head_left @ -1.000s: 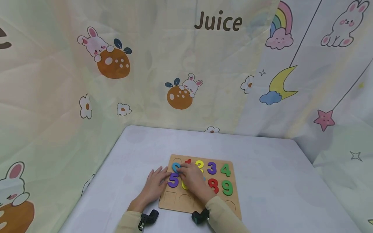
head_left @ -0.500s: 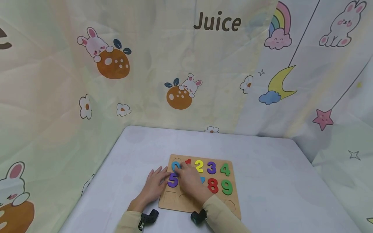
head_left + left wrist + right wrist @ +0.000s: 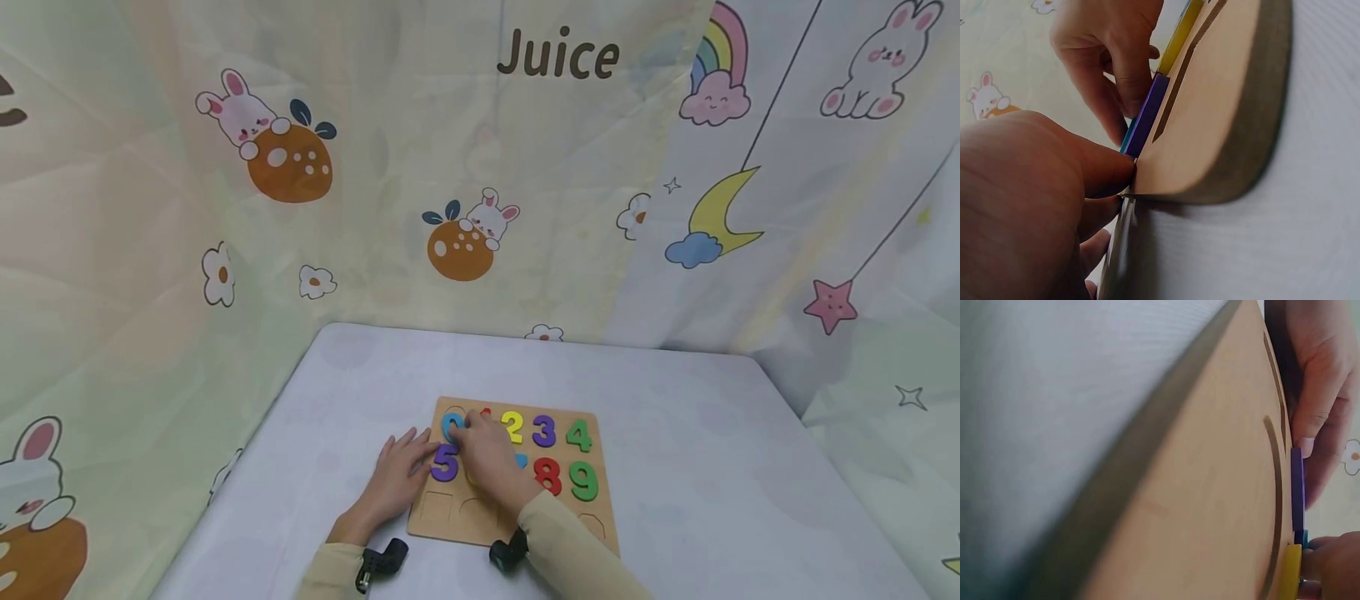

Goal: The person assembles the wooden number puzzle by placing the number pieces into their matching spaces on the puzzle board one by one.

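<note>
A wooden number puzzle board (image 3: pixel 438 518) lies on the table, bearing two rows of coloured numerals. My right hand (image 3: pixel 491 460) reaches over it, thumb and fingertips pinching the blue numeral 0 (image 3: pixel 447 427) at the upper left. That hand covers the 6 and much of the red 1 (image 3: pixel 486 412). My left hand (image 3: pixel 399 475) rests at the board's left edge, fingers extended, its thumb tip beside the purple numeral 5 (image 3: pixel 444 463). In the left wrist view, the purple 5 (image 3: pixel 1149 115) stands proud of the board between both hands.
Yellow 2 (image 3: pixel 512 427), purple 3 (image 3: pixel 544 431), green 4 (image 3: pixel 579 436), red 8 (image 3: pixel 547 476) and green 9 (image 3: pixel 583 481) sit on the board. The white table (image 3: pixel 697 467) extends around it, with a printed cloth (image 3: pixel 375 167) behind.
My right hand has shifted slightly up and to the left beside the blue 0, and the 0 sits slightly farther from the 5. The left hand stays put.
</note>
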The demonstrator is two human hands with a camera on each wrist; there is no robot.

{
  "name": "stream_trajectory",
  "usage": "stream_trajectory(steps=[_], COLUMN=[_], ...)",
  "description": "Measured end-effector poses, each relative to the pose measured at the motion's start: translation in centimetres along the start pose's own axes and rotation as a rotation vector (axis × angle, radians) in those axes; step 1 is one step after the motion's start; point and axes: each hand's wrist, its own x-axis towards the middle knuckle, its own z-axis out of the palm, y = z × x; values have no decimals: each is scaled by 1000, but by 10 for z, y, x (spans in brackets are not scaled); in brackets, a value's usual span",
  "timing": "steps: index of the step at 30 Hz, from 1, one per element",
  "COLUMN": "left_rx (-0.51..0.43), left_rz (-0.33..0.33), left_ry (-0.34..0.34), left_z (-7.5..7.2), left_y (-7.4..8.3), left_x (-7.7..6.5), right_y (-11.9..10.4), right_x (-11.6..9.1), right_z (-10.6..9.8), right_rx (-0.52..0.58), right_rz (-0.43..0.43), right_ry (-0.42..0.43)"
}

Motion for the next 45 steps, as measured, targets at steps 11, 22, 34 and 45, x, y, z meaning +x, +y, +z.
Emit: stream_trajectory(steps=[11, 22, 34, 45], left_rx=[4, -2, -19, -15], left_rz=[-11, -7, 23, -3], left_ry=[-7, -9, -13, -12], left_z=[0, 1, 3, 1], left_y=[1, -1, -1, -1], left_x=[0, 1, 0, 1], right_y=[-7, -13, -6, 3], right_x=[6, 13, 0, -16], right_z=[2, 2, 6, -5], right_rx=[-69, -65, 174, 308], right_rz=[46, 34, 93, 11], right_ry=[-156, -212, -159, -89])
